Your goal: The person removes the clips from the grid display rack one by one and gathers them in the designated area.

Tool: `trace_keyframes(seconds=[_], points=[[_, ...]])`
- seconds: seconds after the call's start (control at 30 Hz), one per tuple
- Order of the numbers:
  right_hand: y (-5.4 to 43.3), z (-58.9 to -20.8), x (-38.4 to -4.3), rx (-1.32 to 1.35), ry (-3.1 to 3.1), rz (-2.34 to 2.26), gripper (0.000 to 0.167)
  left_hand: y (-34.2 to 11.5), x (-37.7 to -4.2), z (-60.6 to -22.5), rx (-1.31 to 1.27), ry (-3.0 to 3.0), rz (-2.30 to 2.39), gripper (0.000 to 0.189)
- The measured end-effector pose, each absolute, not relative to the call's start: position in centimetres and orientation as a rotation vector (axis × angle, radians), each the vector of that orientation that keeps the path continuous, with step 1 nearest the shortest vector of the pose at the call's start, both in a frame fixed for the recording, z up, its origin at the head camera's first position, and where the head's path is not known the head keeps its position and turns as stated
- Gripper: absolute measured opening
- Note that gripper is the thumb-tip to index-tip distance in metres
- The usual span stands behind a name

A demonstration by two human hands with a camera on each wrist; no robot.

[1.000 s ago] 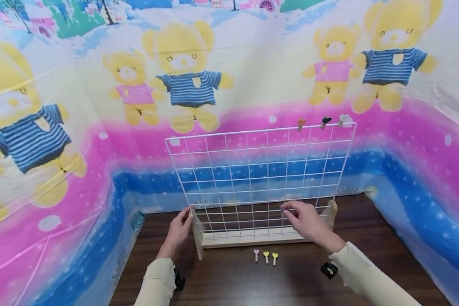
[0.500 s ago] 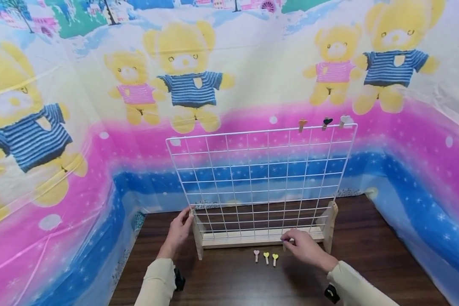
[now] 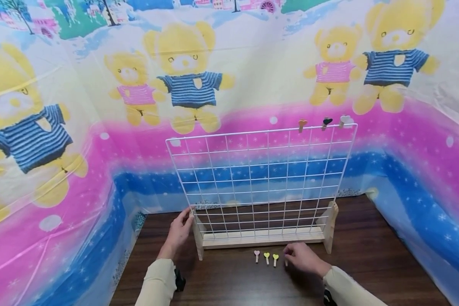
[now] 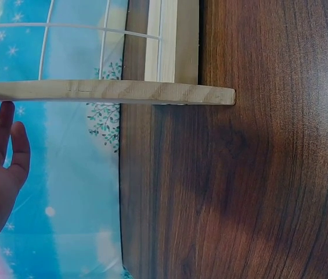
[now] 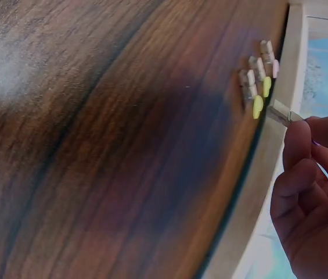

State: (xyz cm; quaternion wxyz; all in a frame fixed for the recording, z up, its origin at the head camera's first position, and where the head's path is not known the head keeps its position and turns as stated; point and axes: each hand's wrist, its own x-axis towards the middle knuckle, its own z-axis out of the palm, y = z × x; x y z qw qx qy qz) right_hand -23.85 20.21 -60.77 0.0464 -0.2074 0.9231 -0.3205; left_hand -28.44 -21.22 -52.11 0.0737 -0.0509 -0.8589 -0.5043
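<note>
My right hand [image 3: 303, 257] pinches a small wooden clothespin [image 5: 280, 113] between thumb and fingertips, just above the table. A trace of purple shows at its fingertips. To its left lie one pink heart clothespin [image 3: 256, 256] and two yellow heart clothespins [image 3: 267, 258]. Behind them stands a white wire grid rack [image 3: 267, 174] on a wooden base. My left hand [image 3: 179, 229] holds the top of the rack's left wooden side post [image 4: 152, 92]; its thumb is out of sight in the left wrist view.
Orange, black and white heart clothespins [image 3: 327, 122] sit clipped along the grid's top right edge. A dark wood-grain table [image 3: 229, 282] carries the rack. A bear-print cloth [image 3: 260, 80] hangs behind and beside it.
From in front of the grid's lower right part, my right hand has come down and towards me with the clothespin, beside the loose ones. My left hand has stayed put.
</note>
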Motion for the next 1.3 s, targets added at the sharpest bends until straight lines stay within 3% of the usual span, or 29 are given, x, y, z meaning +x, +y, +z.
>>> trace_keyframes(seconds=[0.53, 1.03, 1.3], points=[[20.3, -63.3, -24.9, -0.550, 2.711, -0.965, 0.006, -21.4, -28.4, -52.2, -0.164, -2.581, -1.546, 0.038], [20.2, -64.4, -25.7, -0.705, 2.840, -0.882, 0.006, -21.3, -28.4, -52.0, -0.157, -2.582, -1.536, 0.039], [20.1, -64.7, -26.2, -0.657, 2.881, -0.789, 0.006, -21.5, -28.6, -52.1, -0.146, -2.598, -1.555, 0.039]])
